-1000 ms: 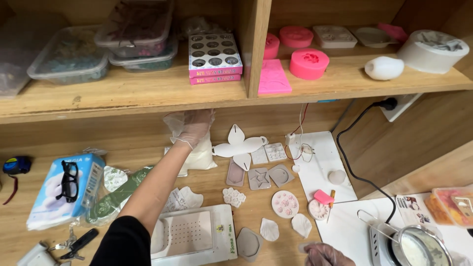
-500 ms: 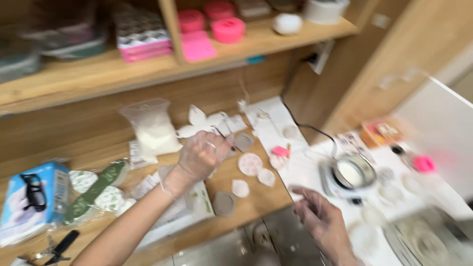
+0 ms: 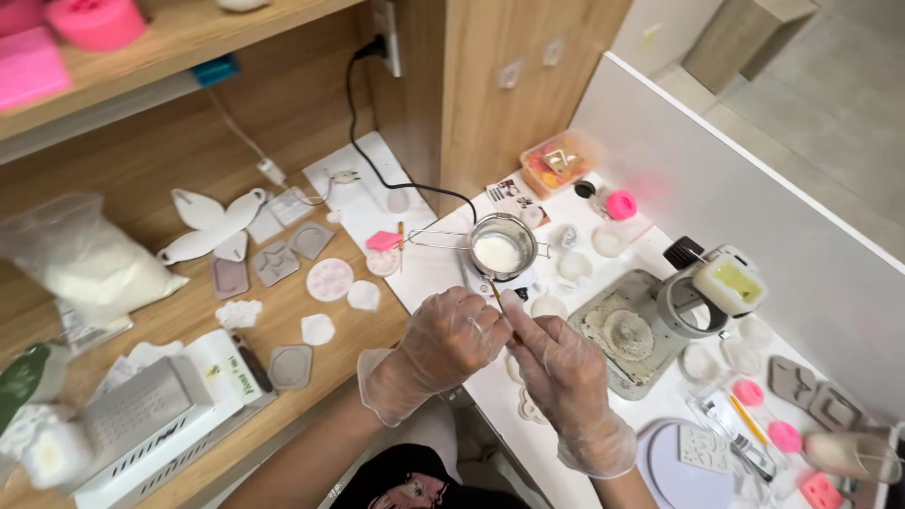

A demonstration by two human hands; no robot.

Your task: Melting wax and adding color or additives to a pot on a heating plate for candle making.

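Centre frame, left hand (image 3: 451, 341) and right hand (image 3: 558, 363) together pinch a thin stick (image 3: 497, 294), angled up-left toward the pot (image 3: 500, 247).

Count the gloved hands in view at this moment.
2: the left hand and the right hand, both in clear gloves, meet at bottom centre in front of the small metal pot.

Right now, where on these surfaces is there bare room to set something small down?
Bare wood shows between the bag of white powder and the flat grey moulds, and along the wooden top's front edge near the left hand. The white table is crowded around the small pot and right hand.
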